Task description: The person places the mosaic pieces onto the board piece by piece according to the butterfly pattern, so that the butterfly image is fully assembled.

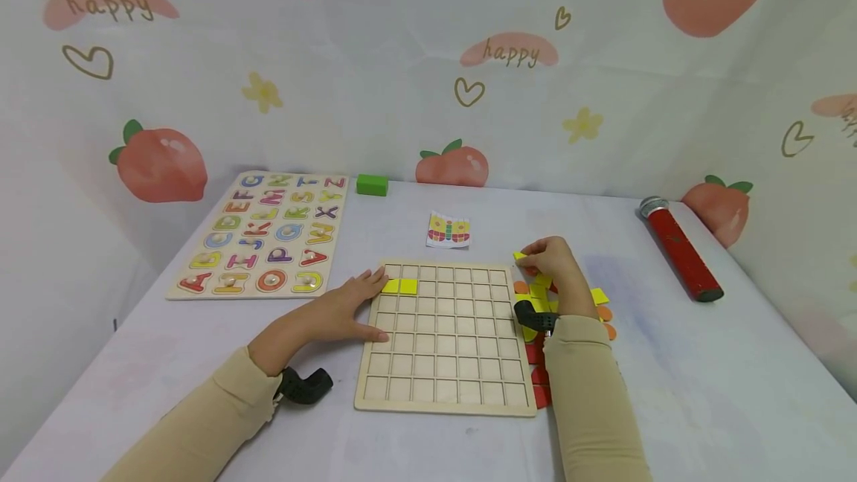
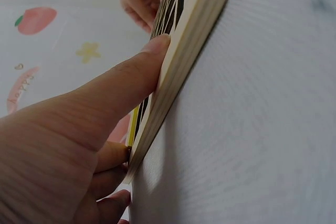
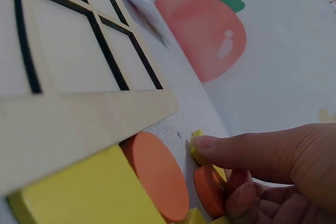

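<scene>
A wooden grid board (image 1: 447,409) lies flat in the middle of the table, with two yellow tiles (image 1: 408,287) side by side in its second row at the left. My left hand (image 1: 338,311) rests along the board's left edge; its thumb touches the rim (image 2: 173,72) and its fingers lie near the upper left corner. Just beyond the board's upper right corner, my right hand (image 1: 554,259) pinches a yellow piece (image 3: 197,149) between thumb and fingers. Close below those fingers are an orange disc (image 3: 209,190) and a larger-looking orange disc (image 3: 157,177).
Several yellow, red and orange pieces (image 1: 539,376) lie along the board's right side, partly under my right forearm. Behind the board is a small butterfly pattern card (image 1: 449,231). An alphabet puzzle board (image 1: 268,236), a green block (image 1: 372,185) and a red microphone (image 1: 683,251) stand farther out.
</scene>
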Demonstrator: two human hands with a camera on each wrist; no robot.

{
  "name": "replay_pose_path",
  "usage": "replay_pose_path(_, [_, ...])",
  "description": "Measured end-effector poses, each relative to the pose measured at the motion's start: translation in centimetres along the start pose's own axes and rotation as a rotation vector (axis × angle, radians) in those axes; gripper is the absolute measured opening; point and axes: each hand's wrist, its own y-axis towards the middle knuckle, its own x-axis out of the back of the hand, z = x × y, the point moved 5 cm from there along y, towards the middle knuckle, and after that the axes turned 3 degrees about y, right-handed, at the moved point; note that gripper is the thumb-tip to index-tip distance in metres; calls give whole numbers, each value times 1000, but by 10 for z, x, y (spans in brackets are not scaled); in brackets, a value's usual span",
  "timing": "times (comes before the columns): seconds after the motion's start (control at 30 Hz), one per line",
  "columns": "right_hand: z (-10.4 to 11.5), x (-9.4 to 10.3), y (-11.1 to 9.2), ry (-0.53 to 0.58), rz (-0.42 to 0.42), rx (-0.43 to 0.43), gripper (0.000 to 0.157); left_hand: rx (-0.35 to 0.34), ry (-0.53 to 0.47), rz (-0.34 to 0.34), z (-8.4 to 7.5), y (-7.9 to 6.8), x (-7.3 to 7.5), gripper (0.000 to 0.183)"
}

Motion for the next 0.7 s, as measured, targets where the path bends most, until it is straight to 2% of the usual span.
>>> replay_pose_path(0.3, [2,1,1,61,45,29,25,-1,-3,1,0,1,0,102])
replay_pose_path(0.47, [15,-7,-1,142,163,103,32,3,7,-2,0,2,0,103])
replay_pose_path(0.7, [43,-32,-9,254,314,186,28,-1,-4,1,1,1,0,102])
